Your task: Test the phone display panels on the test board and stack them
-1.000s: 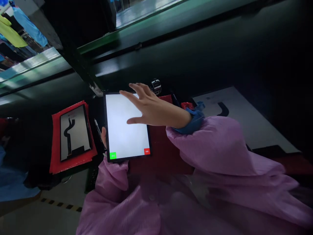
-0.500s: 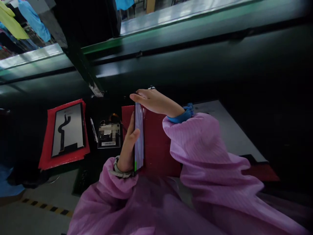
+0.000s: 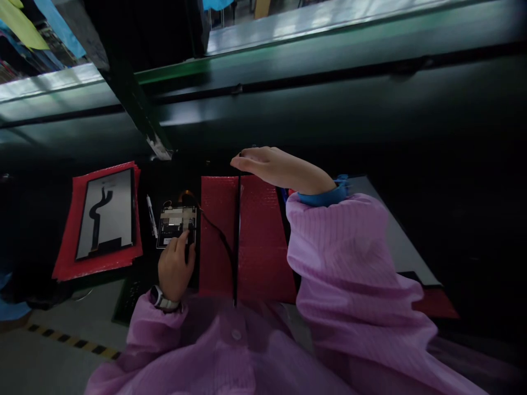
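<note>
Right hand (image 3: 280, 167) pinches the top edge of a thin dark display panel (image 3: 237, 236), held upright (edge-on) over the red bubble-wrap sheet (image 3: 263, 247). Left hand (image 3: 175, 266), fingers loosely curled, presses a small green-and-silver circuit board (image 3: 176, 222) on the table.

A thin dark panel (image 3: 237, 241) stands edge-on upright over red bubble wrap (image 3: 259, 241).

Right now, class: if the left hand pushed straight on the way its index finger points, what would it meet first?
The left hand already has its fingertip on the small circuit board. Going straight on, up the picture, it would slide across that board, probably toward the orange cable; depth is unclear.
</note>
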`<state>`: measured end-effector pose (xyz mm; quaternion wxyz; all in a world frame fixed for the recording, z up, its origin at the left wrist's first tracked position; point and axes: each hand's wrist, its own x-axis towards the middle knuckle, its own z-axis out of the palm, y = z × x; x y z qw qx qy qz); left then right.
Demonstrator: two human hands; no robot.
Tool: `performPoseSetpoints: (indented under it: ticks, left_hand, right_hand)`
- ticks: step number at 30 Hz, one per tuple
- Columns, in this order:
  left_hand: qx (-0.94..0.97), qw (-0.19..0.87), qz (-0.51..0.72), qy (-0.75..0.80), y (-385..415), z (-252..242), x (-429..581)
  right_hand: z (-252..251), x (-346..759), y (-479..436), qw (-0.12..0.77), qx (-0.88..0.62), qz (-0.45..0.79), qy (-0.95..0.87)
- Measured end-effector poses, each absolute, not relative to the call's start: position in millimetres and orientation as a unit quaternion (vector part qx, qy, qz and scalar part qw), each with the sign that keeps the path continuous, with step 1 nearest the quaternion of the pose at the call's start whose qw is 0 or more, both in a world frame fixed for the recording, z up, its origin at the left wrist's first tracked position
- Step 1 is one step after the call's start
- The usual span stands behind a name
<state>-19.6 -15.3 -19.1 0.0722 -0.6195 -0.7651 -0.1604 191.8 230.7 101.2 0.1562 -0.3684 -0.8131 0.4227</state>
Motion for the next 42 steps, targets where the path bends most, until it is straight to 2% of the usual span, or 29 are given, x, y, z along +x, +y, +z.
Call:
performPoseSetpoints:
  ticks: [4, 8, 18, 22, 27, 30, 35, 42]
  left_hand:
    - [-0.644, 0.131, -0.079, -0.75, -14.7, -20.7, -15.7]
    - [-0.658, 0.14, -0.044, -0.739, -12.6, -16.7, -13.8]
    - [-0.65, 0.086, -0.093, -0.749, -12.6, -20.6, -17.6]
    - [-0.684, 0.051, -0.164, -0.709, -18.8, -20.8, -23.4]
    - [-0.772, 0.034, -0.214, -0.597, -18.7, -23.6, -29.9]
    - [-0.782, 0.015, -0.221, -0.583, -15.0, -25.4, -31.9]
    - [-0.788, -0.016, -0.207, -0.58, -11.2, -25.1, -33.9]
    - [-0.788, -0.016, -0.197, -0.583, -11.1, -18.6, -33.7]
  right_hand:
    - [100.3, 188.6, 229.6, 0.149, -0.371, 0.39, -0.829]
    - [98.5, 185.4, 228.7, 0.153, -0.368, 0.375, -0.837]
    - [95.8, 184.7, 225.7, 0.17, -0.366, 0.376, -0.834]
    - [106.6, 186.9, 214.6, 0.156, -0.442, 0.424, -0.775]
    - [114.2, 209.7, 213.3, 0.171, -0.552, 0.379, -0.723]
    - [102.9, 237.3, 218.7, 0.193, -0.553, 0.449, -0.675]
    - [70.9, 261.5, 214.7, 0.29, -0.492, 0.591, -0.57]
    - [56.2, 238.5, 210.2, 0.34, -0.486, 0.622, -0.511]
